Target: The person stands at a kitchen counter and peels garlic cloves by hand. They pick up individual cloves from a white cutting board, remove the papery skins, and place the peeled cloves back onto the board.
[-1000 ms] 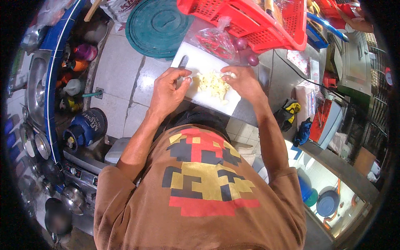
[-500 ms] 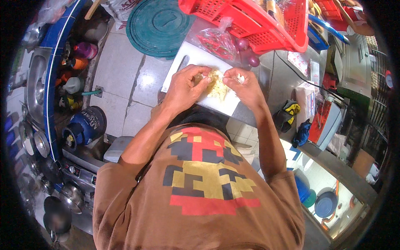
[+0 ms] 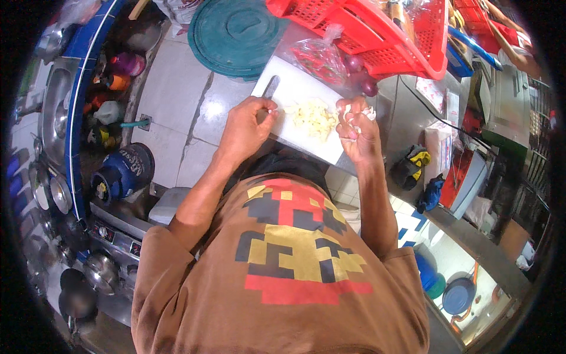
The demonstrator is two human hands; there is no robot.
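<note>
A white chopping board (image 3: 293, 81) with a dark handle slot lies in front of me, and a heap of pale peeled garlic (image 3: 314, 120) sits on its middle. My right hand (image 3: 364, 147) is closed at the board's right edge, fingers curled round several garlic cloves (image 3: 352, 121) with whitish and pinkish skins. Over the board's left edge is my left hand (image 3: 246, 131), thumb and forefinger pinched together. A small pale bit shows at its fingertips, too small to name. The two hands are apart, on either side of the heap.
Beyond the board lie a clear bag of red chillies (image 3: 318, 58) and red onions (image 3: 369, 88), beside a red plastic basket (image 3: 407, 66). A round green lid (image 3: 236, 38) is at the far left. A blue gas cylinder (image 3: 131, 169) stands left. Another person's arm (image 3: 514, 54) shows far right.
My hands have parted from over the garlic heap. The left moved left to the board's edge; the right moved right and turned, showing the cloves in its fingers.
</note>
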